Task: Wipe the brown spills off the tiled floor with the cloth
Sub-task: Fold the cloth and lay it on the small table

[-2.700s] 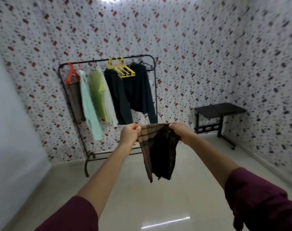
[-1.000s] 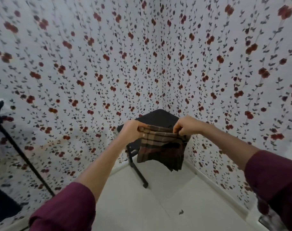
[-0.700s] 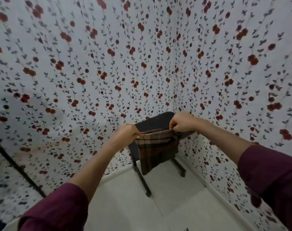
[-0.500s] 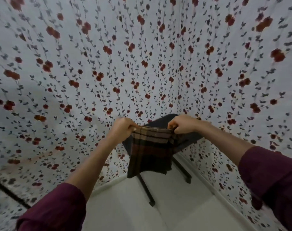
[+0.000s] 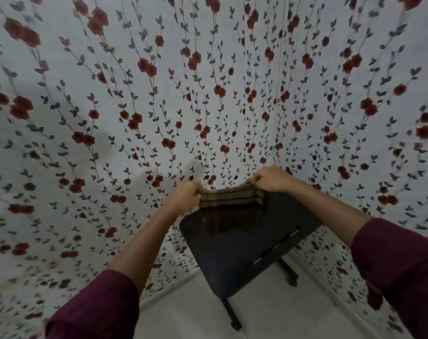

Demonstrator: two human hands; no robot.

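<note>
A brown plaid cloth [image 5: 228,200] hangs stretched between my two hands, its lower part dark against the table behind it. My left hand [image 5: 184,198] pinches its left top corner. My right hand [image 5: 269,178] pinches its right top corner. Both arms reach forward in maroon sleeves. A strip of pale tiled floor [image 5: 269,311] shows at the bottom. No brown spill is visible on it in this view.
A small black table [image 5: 244,253] on a black metal stand [image 5: 232,314] stands in the room corner, directly below and beyond the cloth. Floral-papered walls [image 5: 159,106] close in on the left, front and right.
The view has swung from the clothes rack to the corner with the black table and come closer to it. Both hands kept hold of the cloth, now spread above the tabletop.
</note>
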